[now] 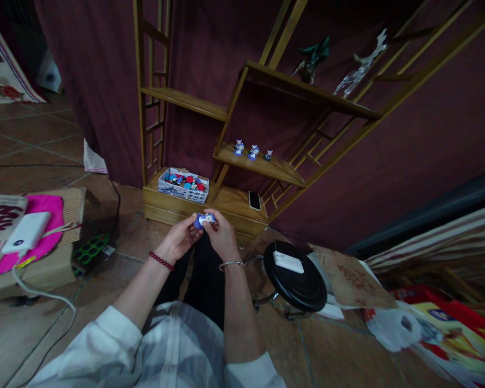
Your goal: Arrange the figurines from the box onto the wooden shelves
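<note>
Between my two hands, in front of the shelf unit, is a small blue and white figurine (204, 220). My left hand (181, 237) pinches its blue end, while my right hand (221, 233) has its fingers closed round the other end. Just beyond my hands, on the low wooden base, a patterned cardboard box (181, 192) holds several small figurines with red, blue and black parts. Higher up, a middle shelf (262, 166) carries several similar blue and white figurines (253, 152) and a darker little one (268, 155) to their right.
A phone (254, 201) lies on the shelf base. To the right stands a black round stool (295, 288) with a white object (288, 262) on it. At left, a white power bank (27, 232) with a cable rests on a pink cloth (52, 207) over a cardboard box (62, 264).
</note>
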The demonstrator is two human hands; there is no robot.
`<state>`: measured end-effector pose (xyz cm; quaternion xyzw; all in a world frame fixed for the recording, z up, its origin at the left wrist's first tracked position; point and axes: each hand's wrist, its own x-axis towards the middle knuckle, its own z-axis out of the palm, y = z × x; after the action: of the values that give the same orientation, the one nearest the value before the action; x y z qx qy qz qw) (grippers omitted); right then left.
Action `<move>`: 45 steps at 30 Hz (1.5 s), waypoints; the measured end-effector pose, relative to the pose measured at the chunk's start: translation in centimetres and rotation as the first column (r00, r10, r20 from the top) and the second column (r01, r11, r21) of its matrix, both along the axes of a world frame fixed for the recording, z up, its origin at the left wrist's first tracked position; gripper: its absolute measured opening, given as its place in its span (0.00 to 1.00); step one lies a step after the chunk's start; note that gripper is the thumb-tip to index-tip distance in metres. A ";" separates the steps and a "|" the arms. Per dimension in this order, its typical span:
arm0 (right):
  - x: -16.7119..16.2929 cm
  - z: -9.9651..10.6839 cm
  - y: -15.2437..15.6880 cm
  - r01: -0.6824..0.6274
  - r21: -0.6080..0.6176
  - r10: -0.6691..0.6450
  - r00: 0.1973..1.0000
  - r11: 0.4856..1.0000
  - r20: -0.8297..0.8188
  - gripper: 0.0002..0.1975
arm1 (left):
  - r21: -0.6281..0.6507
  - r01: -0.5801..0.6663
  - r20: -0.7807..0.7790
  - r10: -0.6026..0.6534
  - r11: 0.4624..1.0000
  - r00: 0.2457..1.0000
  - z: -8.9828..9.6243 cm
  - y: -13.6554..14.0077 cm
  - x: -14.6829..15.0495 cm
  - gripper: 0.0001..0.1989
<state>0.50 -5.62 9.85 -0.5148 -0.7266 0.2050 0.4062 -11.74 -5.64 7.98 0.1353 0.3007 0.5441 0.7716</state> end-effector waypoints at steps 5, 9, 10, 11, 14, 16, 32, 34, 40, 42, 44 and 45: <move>-0.3 -0.7 0.4 0.038 -0.052 -0.042 0.997 0.998 -0.072 0.19 | -0.033 -0.004 -0.013 0.003 0.999 1.000 -0.3 0.2 -0.2 0.06; -0.3 -1.2 0.5 0.057 -0.077 -0.065 0.993 0.995 -0.094 0.15 | -0.057 0.000 -0.028 -0.002 0.998 1.000 -0.6 0.3 -0.2 0.06; -0.3 -1.3 0.5 0.054 -0.069 -0.060 0.994 0.996 -0.089 0.14 | -0.061 -0.005 -0.027 0.003 0.998 1.000 -0.6 0.3 -0.2 0.05; -0.2 -1.4 0.6 0.049 -0.059 -0.054 0.995 0.997 -0.086 0.13 | -0.069 -0.015 -0.027 0.013 0.998 1.000 -0.6 0.3 -0.1 0.05; -0.2 -1.8 0.6 0.037 -0.044 -0.040 0.996 0.998 -0.083 0.13 | -0.113 -0.052 -0.038 0.048 0.992 0.998 -0.5 0.2 0.3 0.06; -0.2 -2.1 0.7 0.032 -0.048 -0.036 0.996 0.998 -0.081 0.14 | -0.141 -0.063 -0.039 0.058 0.988 0.998 -0.4 0.2 0.5 0.07; 0.8 -3.9 0.9 0.025 -0.076 -0.028 0.999 0.997 -0.044 0.15 | -0.183 -0.012 0.021 0.016 0.983 1.000 -1.5 0.6 0.9 0.10; 0.9 -4.0 0.9 0.025 -0.071 -0.028 0.999 0.997 -0.038 0.15 | -0.192 -0.011 0.013 0.014 0.981 1.000 -1.6 0.6 1.0 0.10; 0.9 -4.1 0.9 0.067 -0.075 -0.064 0.997 0.995 0.039 0.15 | -0.199 -0.008 0.006 0.010 0.980 1.000 -1.6 0.5 1.3 0.10; 0.7 -4.0 0.8 0.078 -0.072 -0.074 0.995 0.994 0.061 0.15 | -0.192 -0.017 0.013 0.020 0.981 1.000 -1.5 0.5 1.3 0.09; 0.5 -3.9 0.8 0.081 -0.062 -0.076 0.994 0.995 0.076 0.14 | -0.186 -0.024 0.018 0.027 0.982 0.999 -1.5 0.5 1.3 0.09; 0.4 -3.8 0.8 0.082 -0.058 -0.077 0.994 0.995 0.083 0.14 | -0.185 -0.028 0.018 0.032 0.982 0.999 -1.4 0.5 1.3 0.09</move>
<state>0.90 -4.86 6.02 -0.5634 -0.7148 0.1899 0.3681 -10.43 -5.15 6.54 0.0531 0.3437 0.5269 0.7755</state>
